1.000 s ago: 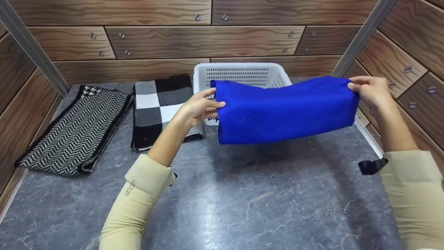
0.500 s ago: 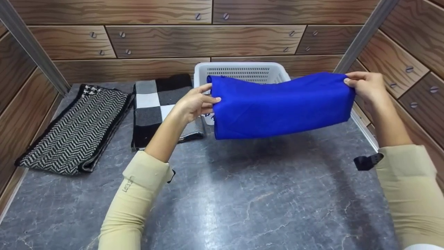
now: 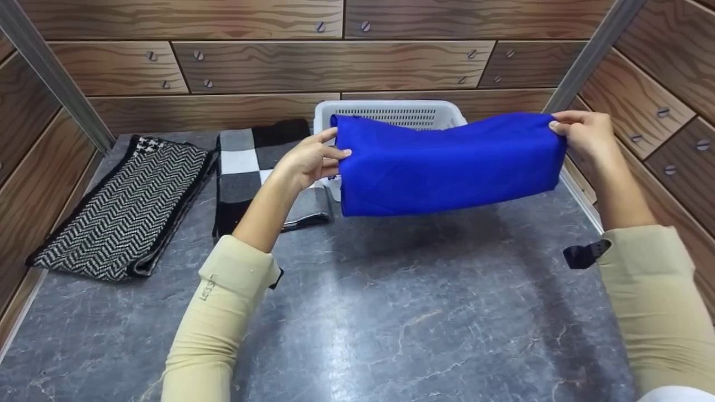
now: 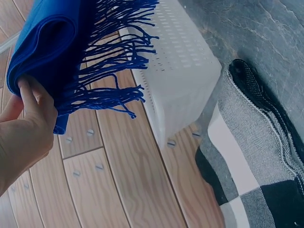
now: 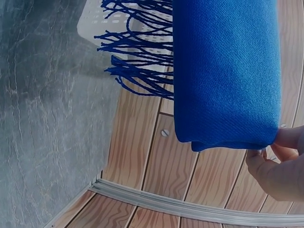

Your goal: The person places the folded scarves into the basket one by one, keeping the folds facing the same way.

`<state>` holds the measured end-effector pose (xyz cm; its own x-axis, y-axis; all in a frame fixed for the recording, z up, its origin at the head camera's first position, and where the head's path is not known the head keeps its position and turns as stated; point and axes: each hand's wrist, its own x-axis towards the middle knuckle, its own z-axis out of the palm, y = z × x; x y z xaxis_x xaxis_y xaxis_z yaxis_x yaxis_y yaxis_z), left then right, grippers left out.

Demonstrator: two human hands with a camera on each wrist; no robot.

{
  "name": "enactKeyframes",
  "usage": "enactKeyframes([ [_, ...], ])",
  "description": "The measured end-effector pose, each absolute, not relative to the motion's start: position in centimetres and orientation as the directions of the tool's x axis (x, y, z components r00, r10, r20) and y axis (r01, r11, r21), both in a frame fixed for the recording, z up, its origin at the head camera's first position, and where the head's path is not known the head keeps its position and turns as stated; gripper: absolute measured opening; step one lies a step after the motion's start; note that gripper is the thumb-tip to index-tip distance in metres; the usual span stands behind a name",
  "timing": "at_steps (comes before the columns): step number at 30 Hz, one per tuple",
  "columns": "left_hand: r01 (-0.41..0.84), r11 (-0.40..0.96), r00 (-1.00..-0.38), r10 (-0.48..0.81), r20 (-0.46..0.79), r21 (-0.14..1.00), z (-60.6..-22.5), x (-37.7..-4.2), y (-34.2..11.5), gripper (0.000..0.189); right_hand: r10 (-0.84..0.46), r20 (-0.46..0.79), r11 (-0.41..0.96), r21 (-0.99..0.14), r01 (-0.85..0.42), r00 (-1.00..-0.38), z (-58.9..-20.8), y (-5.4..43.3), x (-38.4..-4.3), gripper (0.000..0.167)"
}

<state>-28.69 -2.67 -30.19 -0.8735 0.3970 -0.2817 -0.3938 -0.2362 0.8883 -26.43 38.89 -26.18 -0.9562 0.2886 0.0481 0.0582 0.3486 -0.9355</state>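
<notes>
A folded blue scarf (image 3: 447, 162) with long fringe hangs in the air between both hands, in front of the white basket (image 3: 391, 114). My left hand (image 3: 307, 159) pinches its left end, thumb on the near face. At the upper right corner, my right hand (image 3: 586, 133) pinches the cloth between thumb and fingers. In the left wrist view the left hand (image 4: 28, 118) grips the rolled layers, with the fringe (image 4: 109, 71) dangling beside them. The right wrist view has the right hand (image 5: 280, 164) at one corner of the scarf (image 5: 228, 71). The scarf hides much of the basket.
On the grey marbled table (image 3: 391, 312), a checked black, grey and white scarf (image 3: 240, 184) lies folded left of the basket. Farther left lies a folded herringbone scarf (image 3: 123, 212). Wood-patterned walls (image 3: 335, 67) enclose the back and sides.
Both hands have moved the blue scarf slightly away from me and a little left, up toward the basket in the head view. The grip stays the same, and the other scarves have not moved.
</notes>
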Motion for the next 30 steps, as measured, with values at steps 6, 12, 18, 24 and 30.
enactKeyframes([
  [6, -0.396, -0.235, -0.879, 0.376, -0.293, 0.888, -30.0, -29.2, -2.9, 0.068, 0.292, 0.036, 0.313, -0.948, 0.059, -0.956, -26.0, 38.6, -27.1, 0.037],
  [12, -0.402, -0.245, -0.883, 0.359, -0.302, 0.882, -29.7, -29.7, -3.2, 0.069, 0.294, -0.001, 0.195, -0.979, 0.061, -0.956, -25.6, 38.1, -27.9, 0.035],
  [18, -0.394, -0.239, -0.886, 0.356, -0.298, 0.887, -29.5, -30.4, -3.6, 0.068, 0.291, -0.021, 0.136, -0.989, 0.063, -0.956, -25.3, 37.7, -28.6, 0.033],
  [24, -0.389, -0.230, -0.886, 0.358, -0.294, 0.892, -29.3, -31.0, -3.9, 0.067, 0.307, -0.030, 0.193, -0.977, 0.093, -0.951, -25.1, 37.4, -29.3, 0.029],
  [30, -0.380, -0.233, -0.889, 0.358, -0.285, 0.895, -29.0, -31.6, -3.9, 0.066, 0.326, -0.019, 0.204, -0.975, 0.090, -0.945, -24.9, 37.2, -30.2, 0.030],
])
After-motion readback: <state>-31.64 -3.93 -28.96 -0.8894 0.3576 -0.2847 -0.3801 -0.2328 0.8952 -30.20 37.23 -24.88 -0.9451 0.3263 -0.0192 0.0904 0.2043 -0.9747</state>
